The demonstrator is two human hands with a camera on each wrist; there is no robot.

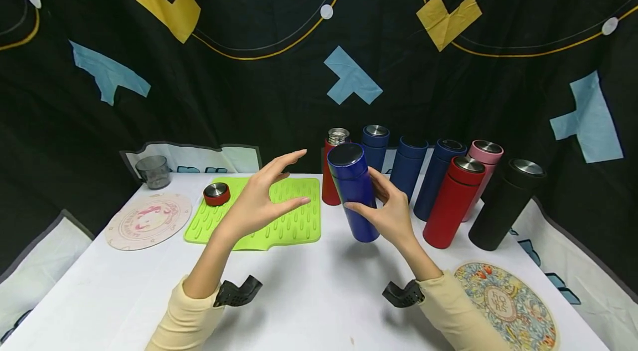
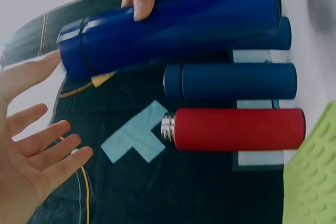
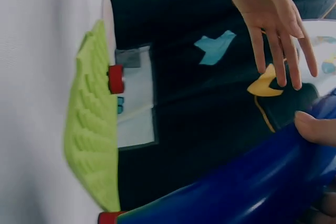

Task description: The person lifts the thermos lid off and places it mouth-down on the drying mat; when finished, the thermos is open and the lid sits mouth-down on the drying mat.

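Note:
My right hand [image 1: 389,210] grips a glossy blue thermos flask [image 1: 355,196] round its middle, thumb on the near side. The flask leans a little, its dark lid toward the upper left, and it appears held just off the white table. To its left, my left hand [image 1: 264,193] holds nothing, fingers spread and thumb apart. In the left wrist view that thumb is near the lid end of the blue flask [image 2: 173,27]; contact cannot be told. Behind stands a red flask [image 1: 330,179] without its lid, bare metal neck showing. A red lid [image 1: 216,194] sits on the green mat [image 1: 294,229].
Behind and right stand several flasks: navy ones [image 1: 408,165], a red one [image 1: 453,201], a pink one [image 1: 485,154] and a black one [image 1: 505,204]. A grey cup [image 1: 154,172] and pink round mat [image 1: 149,221] lie left, a patterned round mat [image 1: 528,306] front right.

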